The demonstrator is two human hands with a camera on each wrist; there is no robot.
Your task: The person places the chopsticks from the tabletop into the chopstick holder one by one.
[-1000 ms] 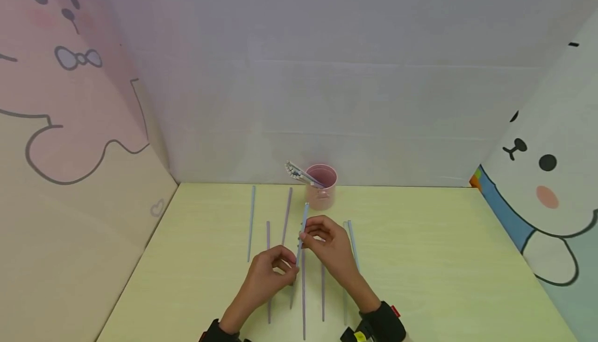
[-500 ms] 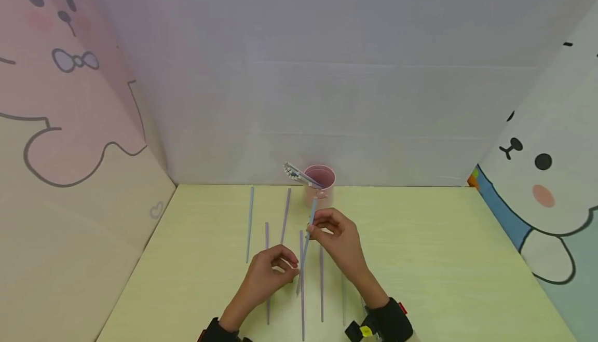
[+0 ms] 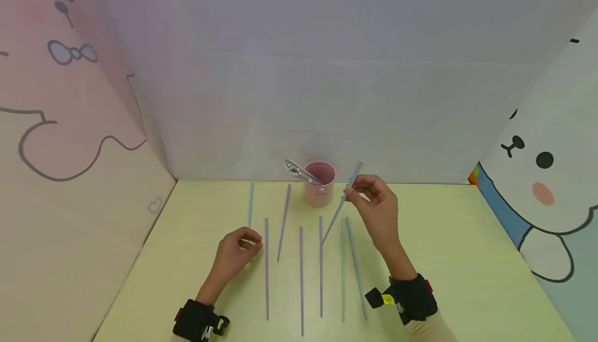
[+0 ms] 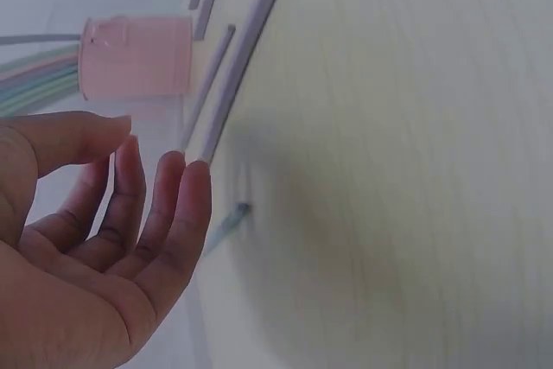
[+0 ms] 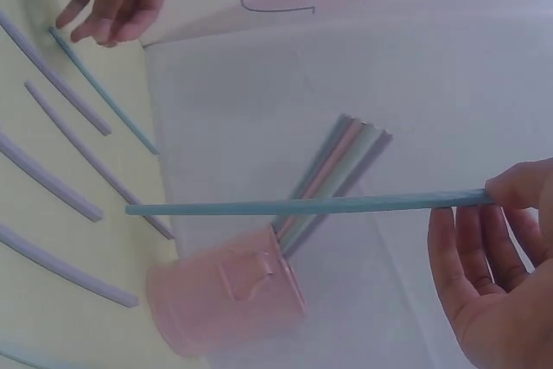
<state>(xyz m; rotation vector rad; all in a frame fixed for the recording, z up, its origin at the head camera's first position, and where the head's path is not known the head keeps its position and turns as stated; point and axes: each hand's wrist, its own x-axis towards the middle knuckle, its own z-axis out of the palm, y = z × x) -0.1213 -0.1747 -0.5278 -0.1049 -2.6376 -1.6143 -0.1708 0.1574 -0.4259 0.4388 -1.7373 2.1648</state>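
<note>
My right hand (image 3: 377, 208) pinches a blue straw (image 3: 337, 211) near its upper end, between thumb and fingertips. The straw slants in the head view, its lower end overlapping a purple straw (image 3: 321, 269). In the right wrist view the held blue straw (image 5: 294, 208) passes in front of the straws (image 5: 333, 170) leaning in the pink cup (image 5: 226, 293). On the left, my left hand (image 3: 234, 252) has its fingers loosely bent and holds nothing. Its fingertips are close to another blue straw (image 3: 250, 204) whose near part is hidden behind the hand.
More straws lie roughly lengthwise on the pale yellow table (image 3: 448, 248), among them a purple one (image 3: 267, 279), a pale green one (image 3: 343, 279) and a blue one (image 3: 357, 274). The pink cup (image 3: 319, 195) stands at the back edge, before a white backdrop (image 3: 355, 98).
My right hand has moved right and away from me with the blue straw, which now tilts more. My left hand has moved off leftward from the straw's lower end to beside the far-left blue straw.
</note>
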